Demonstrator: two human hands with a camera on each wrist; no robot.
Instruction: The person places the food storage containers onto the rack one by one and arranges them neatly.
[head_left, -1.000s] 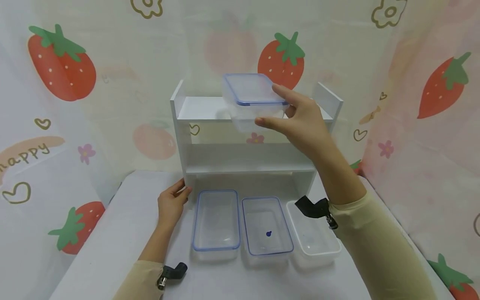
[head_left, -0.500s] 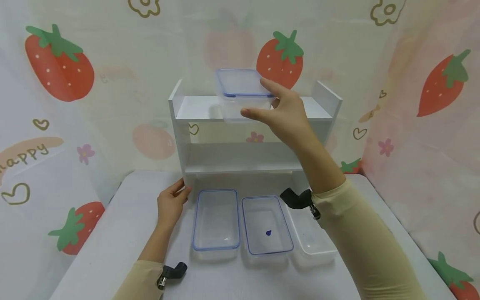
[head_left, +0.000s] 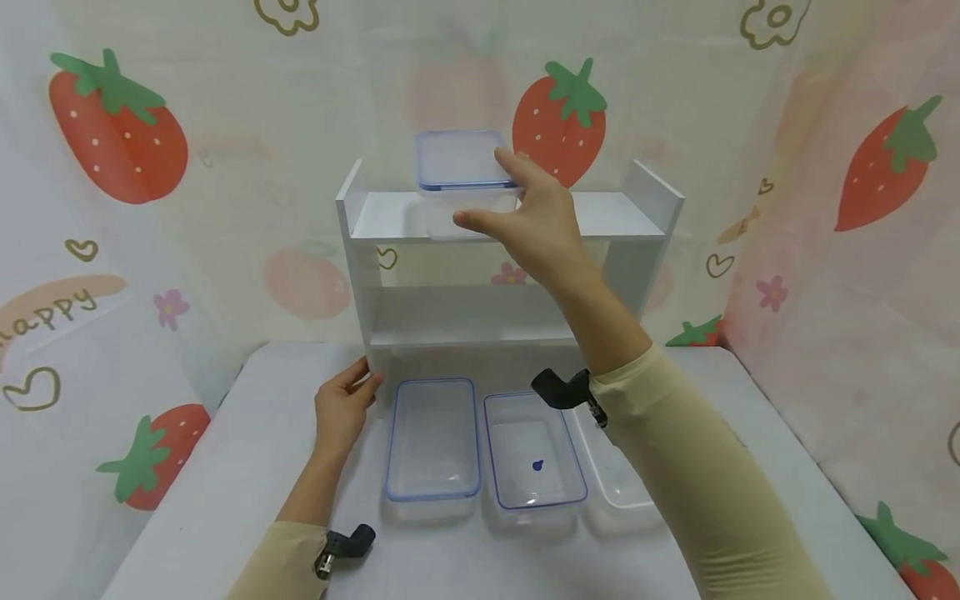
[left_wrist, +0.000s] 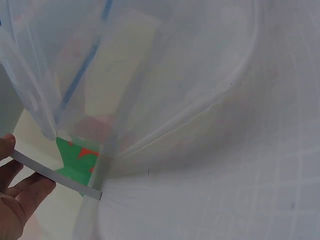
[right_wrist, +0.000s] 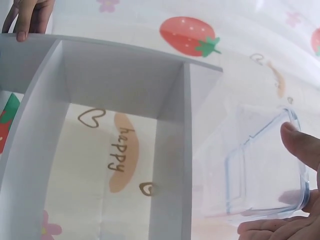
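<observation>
My right hand (head_left: 536, 221) grips a clear food container (head_left: 465, 158) with a blue-edged lid by its right side, thumb low and fingers at the lid. The container is at the top board of a white shelf (head_left: 480, 317), toward its left half; in the right wrist view the clear container (right_wrist: 260, 165) is beside that board, and whether it touches is hard to tell. My left hand (head_left: 343, 408) holds the front edge of the shelf's left side panel, low down. In the left wrist view the fingers (left_wrist: 37, 192) pinch this panel's edge (left_wrist: 55, 175).
On the white-covered table (head_left: 225, 500), three clear containers stand in a row before the shelf: two blue-rimmed, left (head_left: 432, 442) and middle (head_left: 532, 450), and a white-rimmed one (head_left: 615, 467) partly behind my right forearm. A strawberry-print cloth (head_left: 225, 208) hangs behind.
My right hand has carried the food container leftward and slightly up in view, over the top board. My left hand has stayed on the side panel.
</observation>
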